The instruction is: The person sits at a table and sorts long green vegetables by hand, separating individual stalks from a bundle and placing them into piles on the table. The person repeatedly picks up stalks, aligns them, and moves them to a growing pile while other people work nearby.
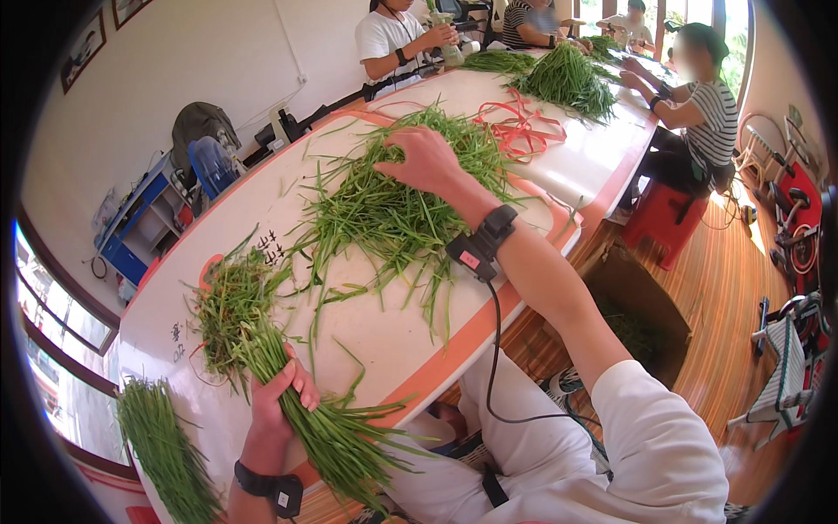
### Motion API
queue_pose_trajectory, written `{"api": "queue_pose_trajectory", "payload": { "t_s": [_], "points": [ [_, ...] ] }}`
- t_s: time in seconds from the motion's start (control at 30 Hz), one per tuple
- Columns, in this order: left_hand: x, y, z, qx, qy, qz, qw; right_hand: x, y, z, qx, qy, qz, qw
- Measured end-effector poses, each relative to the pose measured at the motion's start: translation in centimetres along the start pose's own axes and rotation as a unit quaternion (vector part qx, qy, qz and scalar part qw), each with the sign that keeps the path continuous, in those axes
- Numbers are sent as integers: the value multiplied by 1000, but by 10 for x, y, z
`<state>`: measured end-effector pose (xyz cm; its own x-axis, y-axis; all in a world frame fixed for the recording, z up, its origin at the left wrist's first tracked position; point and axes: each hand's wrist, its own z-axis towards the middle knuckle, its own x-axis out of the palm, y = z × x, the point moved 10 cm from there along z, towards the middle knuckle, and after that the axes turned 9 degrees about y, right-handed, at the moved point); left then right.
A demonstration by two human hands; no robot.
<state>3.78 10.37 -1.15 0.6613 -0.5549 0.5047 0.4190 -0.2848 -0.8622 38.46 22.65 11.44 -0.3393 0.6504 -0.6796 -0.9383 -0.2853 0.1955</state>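
Note:
My left hand [286,390] is closed around a bunch of long green leafy stalks [340,432], whose loose ends hang over the table's front edge. My right hand [419,157] reaches over a large loose heap of the same stalks [399,209]; its thumb and fingers are apart and nothing shows between them. Beyond the held bunch lies a smaller pile of trimmings and short leaves [236,295]. At the lower left, a neat bundle of stalks [167,445] rests on the white table [366,321]. Both wrists wear black straps with small devices.
Red ribbons [524,128] and another stalk pile [566,78] lie farther along the tables. Several people sit or stand around the far end, one on a red stool [664,219]. A cardboard box [638,314] stands on the floor to my right. A cable hangs from my right wrist.

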Motion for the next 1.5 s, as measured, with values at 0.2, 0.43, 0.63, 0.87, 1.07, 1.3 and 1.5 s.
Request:
{"api": "queue_pose_trajectory", "payload": {
  "t_s": [0.2,0.43,0.63,0.87,1.07,1.3,1.5],
  "points": [
    [-2,1,-1,-5,1,0,1000,31,-77,-16,187,150,-4,971],
    [1,1,0,-10,0,0,1000,-3,-63,-3,178,53,31,982],
    [2,0,0,-10,-1,4,1000,-3,-50,-6,147,42,12,988],
    [1,1,0,-13,-5,-6,1000,-2,-62,-3,159,46,22,986],
    [-1,1,-1,-15,-11,-2,1000,-37,-43,2,96,-67,43,992],
    [-1,1,0,-15,-9,-3,1000,-36,-52,1,120,-54,23,991],
    [-1,2,0,-18,-10,-3,1000,-41,-58,2,134,-27,58,989]
  ]
}}
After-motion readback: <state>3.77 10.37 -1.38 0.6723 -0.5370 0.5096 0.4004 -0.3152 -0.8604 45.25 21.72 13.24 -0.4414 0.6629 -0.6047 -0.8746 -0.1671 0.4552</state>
